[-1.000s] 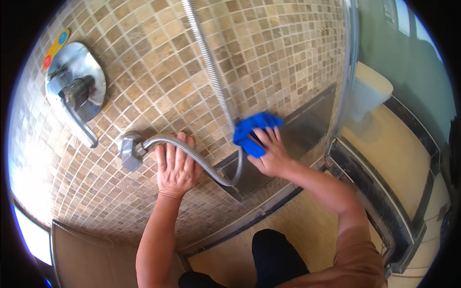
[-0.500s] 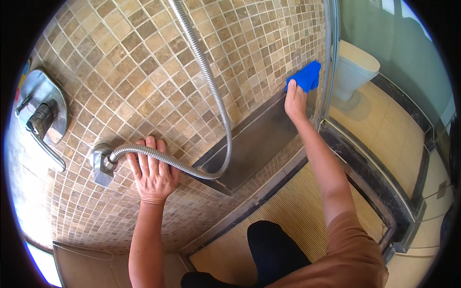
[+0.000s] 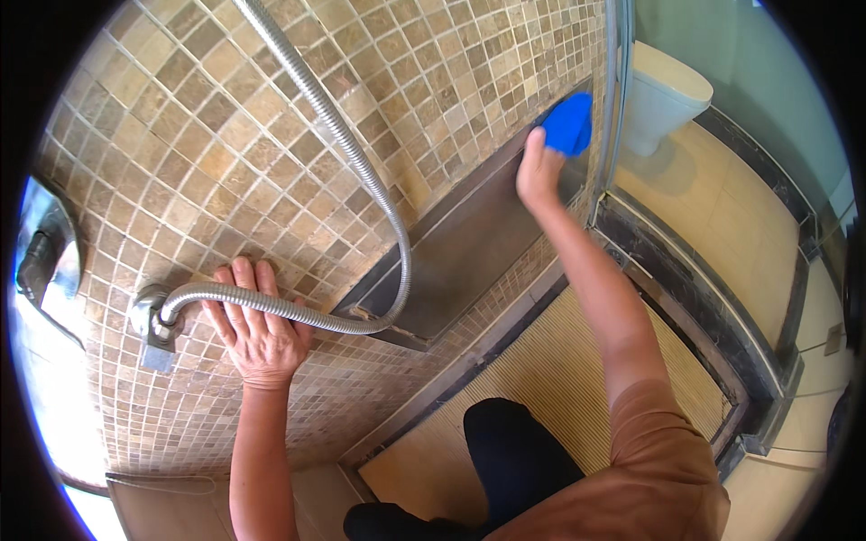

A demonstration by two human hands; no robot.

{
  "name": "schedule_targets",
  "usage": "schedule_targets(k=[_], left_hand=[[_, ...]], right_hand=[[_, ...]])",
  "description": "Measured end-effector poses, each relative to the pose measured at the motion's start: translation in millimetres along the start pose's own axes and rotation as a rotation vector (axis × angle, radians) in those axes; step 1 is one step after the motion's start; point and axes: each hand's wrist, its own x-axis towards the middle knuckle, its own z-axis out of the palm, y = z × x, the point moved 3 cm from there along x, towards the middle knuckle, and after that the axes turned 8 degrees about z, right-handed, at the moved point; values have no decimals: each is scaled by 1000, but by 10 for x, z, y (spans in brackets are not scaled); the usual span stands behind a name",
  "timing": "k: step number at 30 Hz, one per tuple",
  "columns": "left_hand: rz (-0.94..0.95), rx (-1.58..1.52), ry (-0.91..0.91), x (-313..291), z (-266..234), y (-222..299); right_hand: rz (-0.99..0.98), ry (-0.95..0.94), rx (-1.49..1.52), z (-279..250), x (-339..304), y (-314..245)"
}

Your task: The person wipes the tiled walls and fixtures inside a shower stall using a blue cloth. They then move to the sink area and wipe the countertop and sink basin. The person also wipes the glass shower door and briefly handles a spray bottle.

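Your cloth point(image 3: 568, 124) has dropped from the tiles just above the dark panel point(image 3: 469, 234) onto that panel's right end; your view has swung too, while your left hand point(image 3: 260, 334) has kept its place beside the wall fitting point(image 3: 153, 316).

What matters is how the cloth lies to the panel. It sits at your right hand point(image 3: 538, 171), up and to the right of your wrist, near the glass edge point(image 3: 622, 90). The panel's long axis slants from there down and left toward the hose point(image 3: 338, 126), whose bend crosses its lower left end. Your right hand is much the nearer to the cloth.

You have the cloth in your right hand's grasp, thumb showing at its left side; most fingers are hidden, so I can't tell how tightly. Your left hand grips nothing, palm laid against the tiles, the hose passing over its fingers.

As for containers, you can see a toilet point(image 3: 663, 90) beyond the glass; its contents are hidden.
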Motion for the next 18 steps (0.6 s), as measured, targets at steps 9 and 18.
schedule_targets(k=[9,18], left_hand=[[9,33,43,66,5,26],[0,40,15,29,-13,11]], right_hand=[[813,156,221,-334,216,1960],[1427,-58,594,94,-2533,1060]])
